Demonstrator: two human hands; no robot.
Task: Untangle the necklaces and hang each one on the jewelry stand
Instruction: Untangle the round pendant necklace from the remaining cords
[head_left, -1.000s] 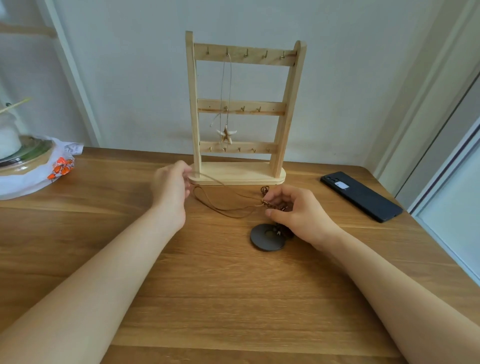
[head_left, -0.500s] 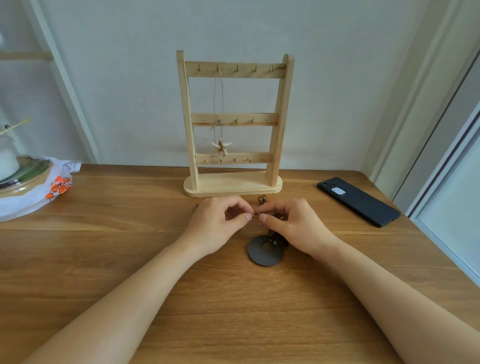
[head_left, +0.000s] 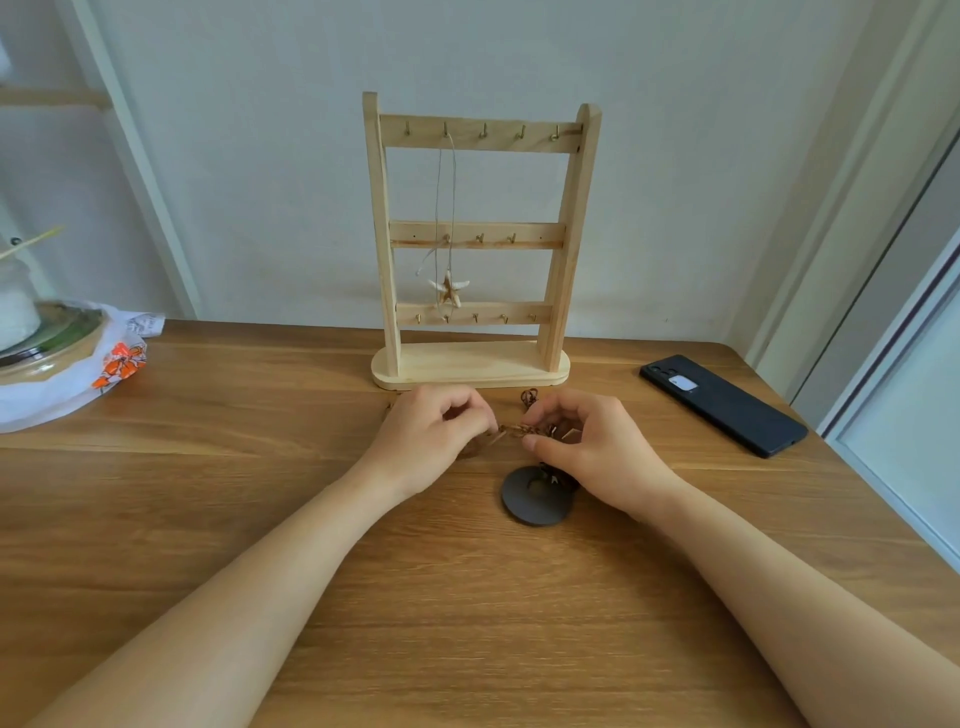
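Near stand (head_left: 470, 366), two hands (head_left: 426, 436) (head_left: 597, 452) pinch perhaps one necklace (head_left: 518, 430).

Looks like somebody's home to me, a bedroom or living-room corner. There's a wooden table (head_left: 467, 597) pushed up against a plain pale wall (head_left: 260, 182). On it sits a small wooden jewelry stand (head_left: 470, 364) with a starfish necklace (head_left: 448, 291) hanging off a hook, and there's a tangled brown cord necklace (head_left: 519, 430) just in front of it. A black phone (head_left: 722, 405) lies face down off to the right. On the left is a white plastic bag (head_left: 62, 395) with orange print, sitting under some round container (head_left: 47, 338). A pale door or window frame (head_left: 883, 364) runs along the right edge. It's all personal, everyday stuff.
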